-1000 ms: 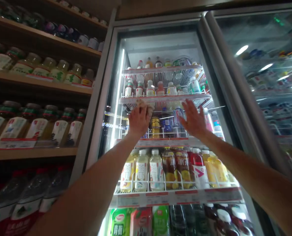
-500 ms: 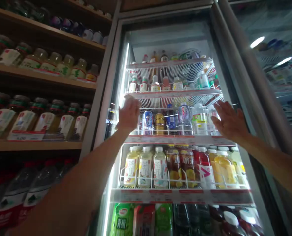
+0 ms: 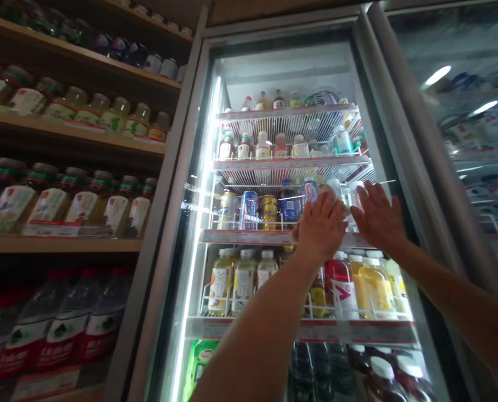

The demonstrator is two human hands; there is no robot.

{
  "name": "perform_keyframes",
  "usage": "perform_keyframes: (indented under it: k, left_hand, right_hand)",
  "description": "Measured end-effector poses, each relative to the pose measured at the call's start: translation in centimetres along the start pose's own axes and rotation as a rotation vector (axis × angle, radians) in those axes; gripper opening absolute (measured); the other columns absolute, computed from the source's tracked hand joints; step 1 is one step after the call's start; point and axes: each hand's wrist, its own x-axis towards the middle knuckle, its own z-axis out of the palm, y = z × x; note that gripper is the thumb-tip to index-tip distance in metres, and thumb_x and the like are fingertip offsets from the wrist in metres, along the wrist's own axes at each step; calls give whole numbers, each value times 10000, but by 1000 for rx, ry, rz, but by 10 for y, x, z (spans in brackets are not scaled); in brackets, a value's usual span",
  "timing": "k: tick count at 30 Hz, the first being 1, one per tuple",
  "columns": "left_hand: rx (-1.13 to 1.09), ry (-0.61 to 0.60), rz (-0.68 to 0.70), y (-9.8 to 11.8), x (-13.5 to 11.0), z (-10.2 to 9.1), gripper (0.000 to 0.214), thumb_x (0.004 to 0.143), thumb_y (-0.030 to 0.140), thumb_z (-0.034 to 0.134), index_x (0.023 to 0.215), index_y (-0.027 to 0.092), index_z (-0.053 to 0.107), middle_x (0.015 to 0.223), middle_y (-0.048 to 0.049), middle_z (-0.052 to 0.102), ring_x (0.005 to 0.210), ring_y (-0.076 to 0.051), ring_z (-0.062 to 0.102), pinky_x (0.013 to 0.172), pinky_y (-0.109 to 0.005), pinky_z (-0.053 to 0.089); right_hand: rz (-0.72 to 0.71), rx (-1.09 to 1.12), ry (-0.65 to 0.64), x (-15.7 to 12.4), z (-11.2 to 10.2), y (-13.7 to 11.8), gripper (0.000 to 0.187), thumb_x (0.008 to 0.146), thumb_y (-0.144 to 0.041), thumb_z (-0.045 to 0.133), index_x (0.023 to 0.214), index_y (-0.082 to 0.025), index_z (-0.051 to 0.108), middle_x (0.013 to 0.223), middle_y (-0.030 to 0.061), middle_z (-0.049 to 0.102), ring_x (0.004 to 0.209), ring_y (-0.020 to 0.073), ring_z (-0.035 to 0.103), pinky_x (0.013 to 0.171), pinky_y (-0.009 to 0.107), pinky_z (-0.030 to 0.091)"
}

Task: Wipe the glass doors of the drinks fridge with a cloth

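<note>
Both of my hands are raised in front of the glass door (image 3: 291, 67) of a lit drinks fridge. My left hand (image 3: 322, 226) has its fingers up and the palm toward the glass, over the shelf of cans and bottles. Close to its right, my right hand (image 3: 379, 216) is spread with its palm facing the glass. Neither hand holds anything; whether the palms touch the glass I cannot tell. Behind the door are a blue can (image 3: 248, 210), a gold can (image 3: 269, 212) and a red-capped row lower down with a red drink bottle (image 3: 341, 285). My left forearm hides some lower bottles.
Wooden shelves (image 3: 65, 244) on the left carry several rows of juice bottles (image 3: 85, 201). Large red-labelled water bottles (image 3: 62, 335) stand below them. A metal frame (image 3: 416, 139) separates this door from another glass-fronted fridge (image 3: 479, 145) on the right.
My left hand has swung from the left side of the door to the right, close to my right hand. My right hand has moved slightly left and down.
</note>
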Motion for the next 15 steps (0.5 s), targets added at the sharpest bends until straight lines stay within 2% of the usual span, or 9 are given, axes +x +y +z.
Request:
perform_keyframes:
  k: [1,3,5,8,10,12,13,15]
  left_hand:
    - [8,-2,-1,0,-2,-1,485,933,377,260,1373,200,362,1497,-51,288,1394,-202,205,1124,-450,231]
    - [39,-13,-45,-22,-12,-10,472,931,354,279,1371,210,368,1497,-49,288,1392,-209,214,1119,-462,234]
    - [93,-8,-157,-65,-28,-27,471,920,336,315,1371,213,371,1497,-55,286,1388,-223,223,1116,-476,233]
    - [159,84,-471,-133,-62,-57,464,918,331,312,1362,219,383,1487,-51,309,1377,-205,254,1117,-458,239]
    - [188,145,-601,-161,-82,-71,493,927,331,253,1372,147,357,1482,-118,303,1375,-248,256,1098,-528,240]
    - [201,181,-660,-165,-93,-73,518,928,333,229,1383,104,322,1482,-155,285,1380,-277,236,1083,-567,238]
    - [199,186,-659,-158,-94,-70,521,926,331,237,1388,101,310,1484,-157,280,1382,-277,230,1083,-564,242]
    - [178,171,-573,-127,-90,-54,509,920,320,273,1390,129,317,1490,-136,278,1384,-259,230,1092,-527,254]
  right_hand:
    - [-9,8,5,-1,-1,1,600,926,-443,182,1402,-106,323,1477,154,303,1363,312,262,1048,587,246]
    - [4,14,16,-4,-1,2,589,927,-442,180,1399,-123,329,1477,145,308,1362,309,269,1043,604,238]
    - [37,13,24,-9,0,1,591,927,-450,180,1400,-129,329,1486,141,289,1369,308,252,1044,607,234]
    - [53,6,22,-19,1,-3,601,929,-462,181,1403,-122,324,1499,141,257,1382,303,224,1055,588,229]
    - [24,4,6,-25,2,-6,599,932,-462,173,1408,-126,315,1500,131,258,1386,289,217,1072,568,211]
    - [10,2,2,-29,2,-9,596,934,-460,174,1412,-130,307,1498,124,266,1387,279,215,1084,552,190]
    - [13,3,6,-30,3,-11,597,933,-459,181,1416,-128,298,1497,127,268,1387,281,216,1084,551,188]
    - [21,11,27,-31,4,-18,602,928,-458,212,1427,-125,270,1493,142,273,1383,294,221,1075,562,198]
